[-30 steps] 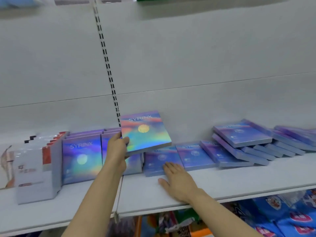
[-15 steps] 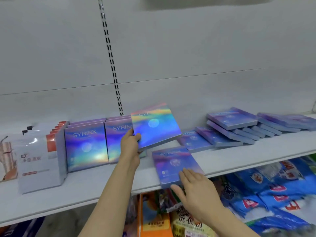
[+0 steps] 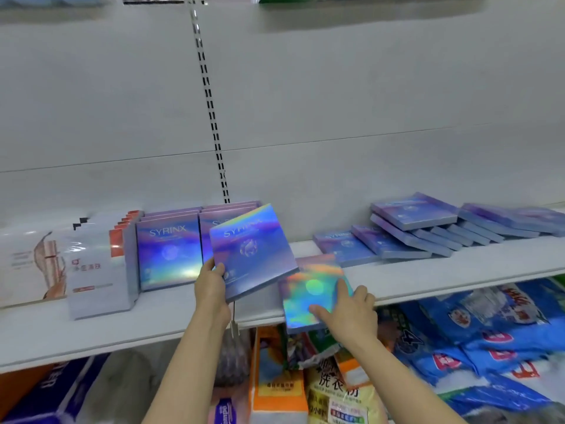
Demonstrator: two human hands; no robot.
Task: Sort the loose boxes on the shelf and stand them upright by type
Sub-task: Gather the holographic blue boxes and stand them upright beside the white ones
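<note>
- The left hand (image 3: pixel 211 286) grips a holographic box (image 3: pixel 252 252) by its lower left corner, thumb on the face, fingers curled behind; the box hangs tilted just right of the upright row (image 3: pixel 171 249).
- The right hand (image 3: pixel 348 313) pinches a second box (image 3: pixel 312 293) at its near right corner, thumb on the shiny face. This box lies flat, overhanging the shelf (image 3: pixel 458 270) front edge, right of the upright row.
- Its long axis runs front to back; it lies directly ahead of the right fingers.
- I judge the left hand nearer the upright row, so its box stands first.
- Loose boxes (image 3: pixel 412 228) lie fanned further right.
</note>
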